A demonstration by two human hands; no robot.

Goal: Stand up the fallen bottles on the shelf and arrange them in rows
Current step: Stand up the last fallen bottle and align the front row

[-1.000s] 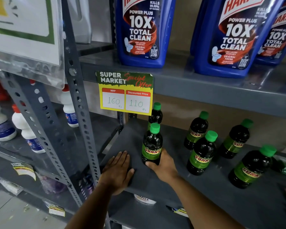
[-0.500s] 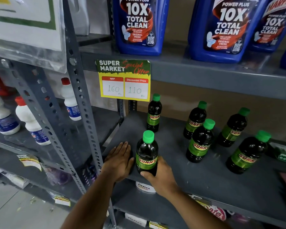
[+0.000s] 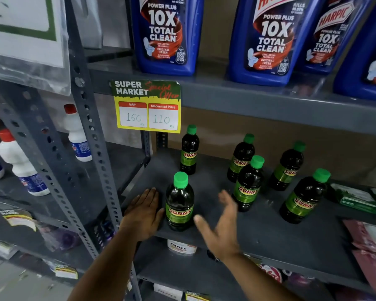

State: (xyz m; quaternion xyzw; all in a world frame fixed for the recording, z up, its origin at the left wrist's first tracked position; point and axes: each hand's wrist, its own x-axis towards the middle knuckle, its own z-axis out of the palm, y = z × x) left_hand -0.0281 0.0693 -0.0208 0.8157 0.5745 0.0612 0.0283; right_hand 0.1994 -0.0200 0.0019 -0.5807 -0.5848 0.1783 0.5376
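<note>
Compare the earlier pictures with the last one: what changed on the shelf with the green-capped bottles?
The right hand drew the front-left bottle toward the shelf's front edge, then let go and now hangs open beside it. The left hand stayed flat on the shelf, and the other five bottles kept their places.

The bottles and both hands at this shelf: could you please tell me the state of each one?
Front left bottle: upright, cap on, at the shelf's front edge.
Back left bottle: upright, cap on.
Four bottles to the right: upright, capped, loosely staggered.
Left hand: flat on the shelf, open, beside the front left bottle.
Right hand: open, fingers spread, holding nothing.
</note>
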